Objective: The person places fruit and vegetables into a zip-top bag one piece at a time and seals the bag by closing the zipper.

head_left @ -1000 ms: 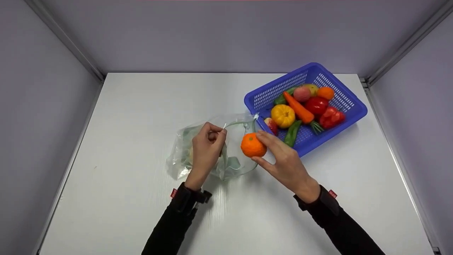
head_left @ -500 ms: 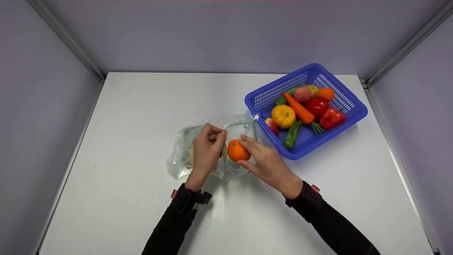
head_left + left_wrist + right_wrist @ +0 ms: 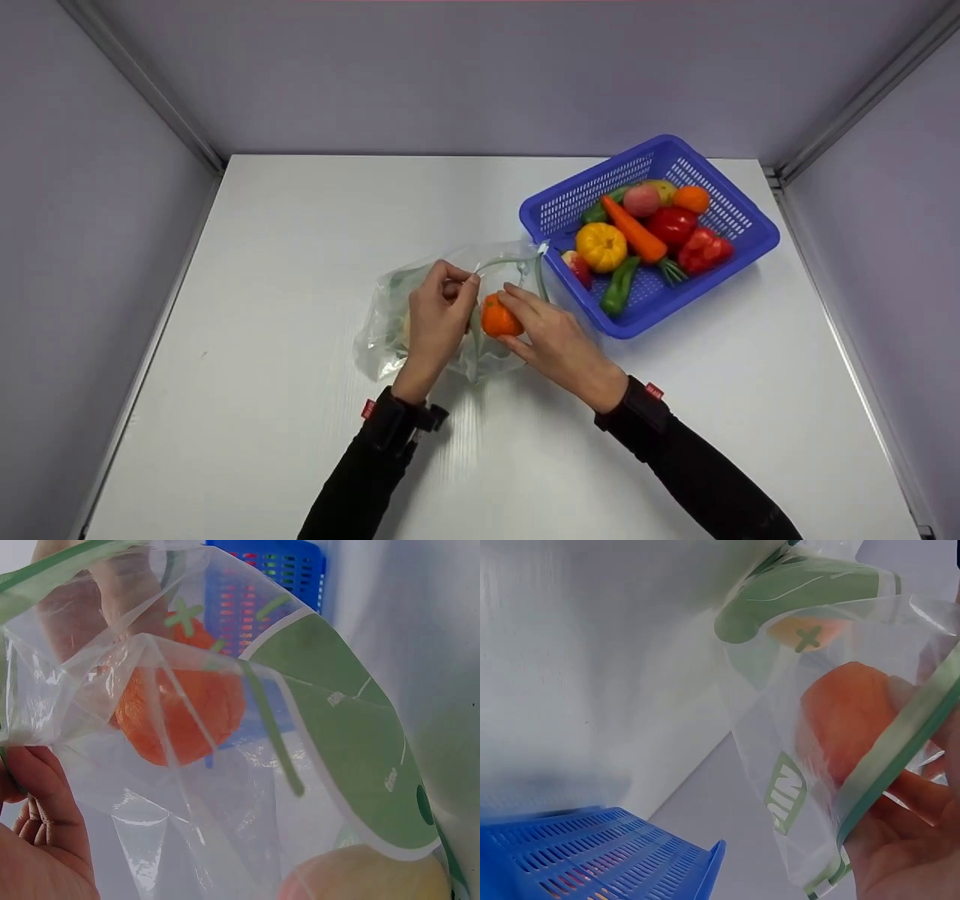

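My left hand (image 3: 439,319) pinches the edge of a clear zip bag (image 3: 381,341) with green markings, near its mouth. In my right hand (image 3: 562,349) I hold an orange tangerine (image 3: 501,316) between thumb and fingers. Through the plastic, the right wrist view shows the tangerine (image 3: 847,716) past the green zip strip (image 3: 900,754), inside the mouth of the bag. A pale yellow and pink round fruit (image 3: 367,877) lies deeper in the bag, mostly hidden by my left hand in the head view.
A blue basket (image 3: 621,330) stands at the back right, its near left side by the bag's mouth. Inside lie a carrot (image 3: 634,229), a small yellow pumpkin (image 3: 601,247), a green pepper (image 3: 619,286), red peppers (image 3: 704,250) and other produce. Grey walls (image 3: 480,75) enclose the white table (image 3: 300,225).
My right hand has moved left with the tangerine, from beside the basket into the bag's mouth. The left hand stays in place on the bag's edge.
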The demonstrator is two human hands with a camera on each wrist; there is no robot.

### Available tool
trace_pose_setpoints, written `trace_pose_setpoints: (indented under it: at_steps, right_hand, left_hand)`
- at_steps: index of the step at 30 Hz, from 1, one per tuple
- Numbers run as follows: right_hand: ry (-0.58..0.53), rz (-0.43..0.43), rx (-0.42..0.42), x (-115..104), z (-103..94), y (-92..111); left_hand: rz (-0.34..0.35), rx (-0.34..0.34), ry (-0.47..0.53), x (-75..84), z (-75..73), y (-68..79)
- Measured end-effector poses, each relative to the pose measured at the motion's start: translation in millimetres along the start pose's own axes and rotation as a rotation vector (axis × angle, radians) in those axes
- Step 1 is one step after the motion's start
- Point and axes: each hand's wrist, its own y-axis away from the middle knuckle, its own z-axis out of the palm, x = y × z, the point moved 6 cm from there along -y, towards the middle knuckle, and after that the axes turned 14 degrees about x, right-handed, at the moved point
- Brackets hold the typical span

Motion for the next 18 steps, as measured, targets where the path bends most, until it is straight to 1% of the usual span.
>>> trace_pose_setpoints:
  at_steps: [6,10,15,18]
  right_hand:
    - [0.045,-0.012,0.000,4,3.0,-1]
    - [0.060,-0.036,-0.002,3,1.9,2]
    - [0.019,-0.056,0.006,-3,-7.7,8]
    - [-0.001,-0.059,0.006,-7,-18.2,12]
  left_hand:
    - [0.024,-0.005,0.027,0.5,-1.3,0.9]
    - [0.059,0.002,0.002,1.9,-2.4,1.6]
    - [0.084,0.019,-0.033,2.7,-4.3,1.6]
    - [0.077,0.019,-0.035,2.8,-4.3,2.5]
